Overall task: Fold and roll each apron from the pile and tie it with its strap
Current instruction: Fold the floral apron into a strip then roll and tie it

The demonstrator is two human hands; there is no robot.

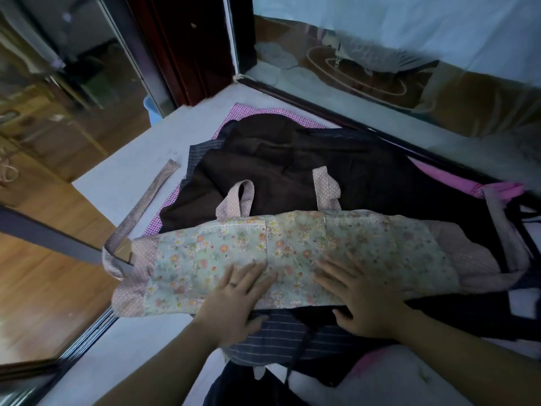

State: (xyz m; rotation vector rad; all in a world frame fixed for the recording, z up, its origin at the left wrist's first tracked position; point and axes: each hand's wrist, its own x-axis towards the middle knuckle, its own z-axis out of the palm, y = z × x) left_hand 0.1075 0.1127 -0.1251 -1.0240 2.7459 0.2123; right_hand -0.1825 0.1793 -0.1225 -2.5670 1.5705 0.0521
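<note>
I log the apron (292, 253) folded into a long band across the pile's (278, 168) 6 o'clock edge. Left hand (234, 300) and right hand (360, 300) lie flat, fingers spread, pressing it. Not rolled yet; strap (146, 200) trails loose at 9 o'clock. Pile still to do, I judge.

Vantage: head-worn, wide-angle, facing forward and down.
Nearness: close over left hand (234, 300) at 7 o'clock, right hand (366, 297) at 5 o'clock.
Far edge: glass pane (380, 39) at 1 o'clock.
</note>
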